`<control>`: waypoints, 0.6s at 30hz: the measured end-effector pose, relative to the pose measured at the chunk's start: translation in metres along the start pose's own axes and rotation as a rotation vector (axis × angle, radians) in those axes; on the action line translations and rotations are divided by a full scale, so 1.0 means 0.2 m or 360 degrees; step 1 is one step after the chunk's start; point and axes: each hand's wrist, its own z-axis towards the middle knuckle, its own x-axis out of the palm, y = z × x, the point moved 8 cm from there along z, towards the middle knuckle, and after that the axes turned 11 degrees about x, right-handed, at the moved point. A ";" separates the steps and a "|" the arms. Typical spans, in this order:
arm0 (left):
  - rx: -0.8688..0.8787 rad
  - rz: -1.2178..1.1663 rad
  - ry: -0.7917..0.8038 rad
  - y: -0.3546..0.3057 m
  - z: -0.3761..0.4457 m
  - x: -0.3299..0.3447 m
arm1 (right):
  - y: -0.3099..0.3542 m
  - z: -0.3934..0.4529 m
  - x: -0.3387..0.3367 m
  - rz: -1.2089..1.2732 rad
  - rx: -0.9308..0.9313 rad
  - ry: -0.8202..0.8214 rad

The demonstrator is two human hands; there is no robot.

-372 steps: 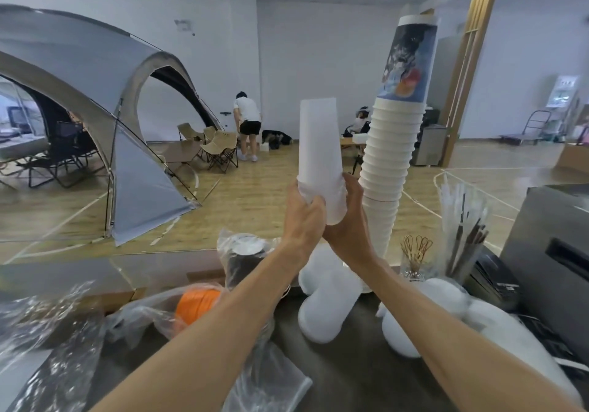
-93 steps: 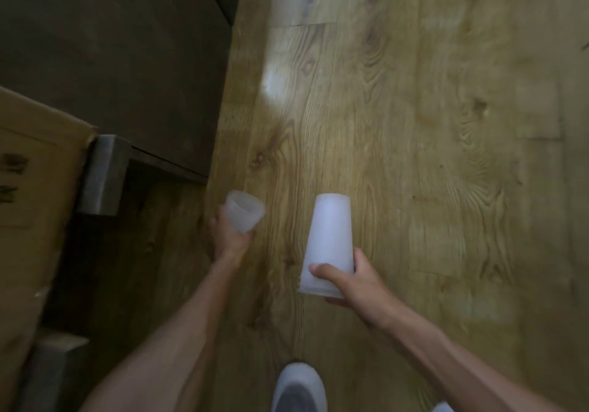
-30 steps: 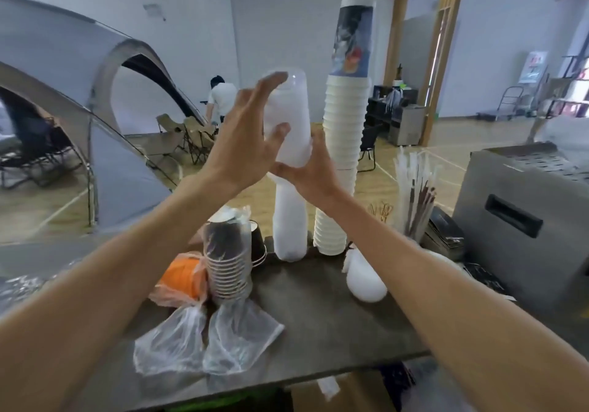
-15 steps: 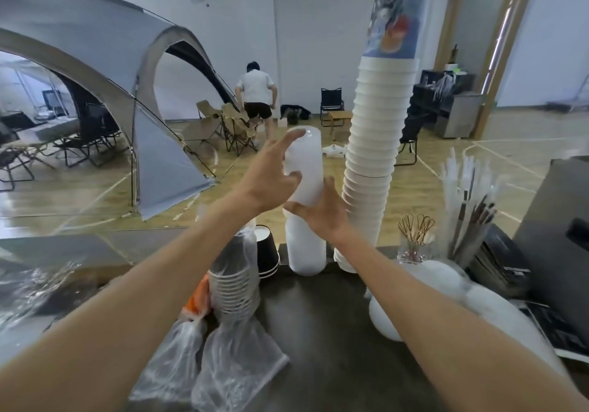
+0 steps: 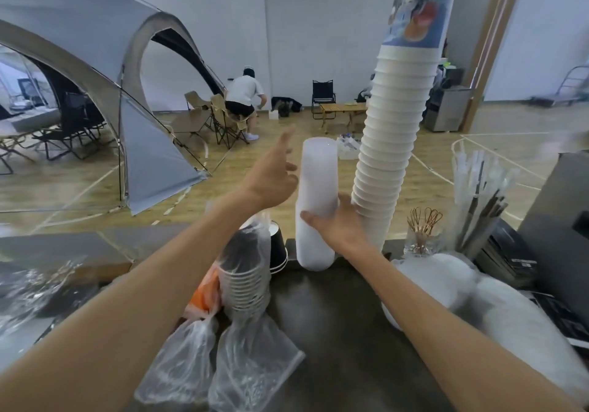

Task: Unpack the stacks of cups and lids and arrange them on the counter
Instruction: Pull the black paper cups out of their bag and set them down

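Note:
A tall stack of frosted plastic cups (image 5: 315, 201) stands upside down on the dark counter (image 5: 344, 348). My right hand (image 5: 341, 226) holds the stack's middle from the right. My left hand (image 5: 274, 175) hovers just left of the stack's top, fingers spread, holding nothing. A very tall stack of white paper cups (image 5: 392, 156) rises right beside it, topped by a printed cup. A bagged stack of black paper cups (image 5: 247, 271) stands at the front left.
Loose plastic bags (image 5: 223, 363) lie at the counter's front. Bagged white lids (image 5: 478, 300) fill the right side, with straws (image 5: 478, 194), a jar of whisks (image 5: 422, 229) and a grey machine (image 5: 561, 207) behind. An orange item (image 5: 204, 290) sits in a bag.
My left hand has let go of the frosted stack's top and opened, drifting left. My right hand has stayed on the stack's middle.

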 end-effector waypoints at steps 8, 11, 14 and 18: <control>0.0020 0.0304 -0.0545 0.24 -0.52 -0.41 | -0.09 -0.46 0.28 0.0357 -0.0102 0.0291; -0.0210 -0.0102 -0.0346 0.43 -0.62 -0.32 | -0.01 -0.50 0.46 0.0326 -0.0144 0.0498; -0.0380 -0.0400 -0.0230 0.54 -0.70 -0.20 | 0.09 -0.50 0.55 0.0328 -0.0228 0.0491; -0.0360 -0.0612 -0.0185 0.60 -0.74 -0.10 | 0.13 -0.52 0.60 0.0294 -0.0340 0.0440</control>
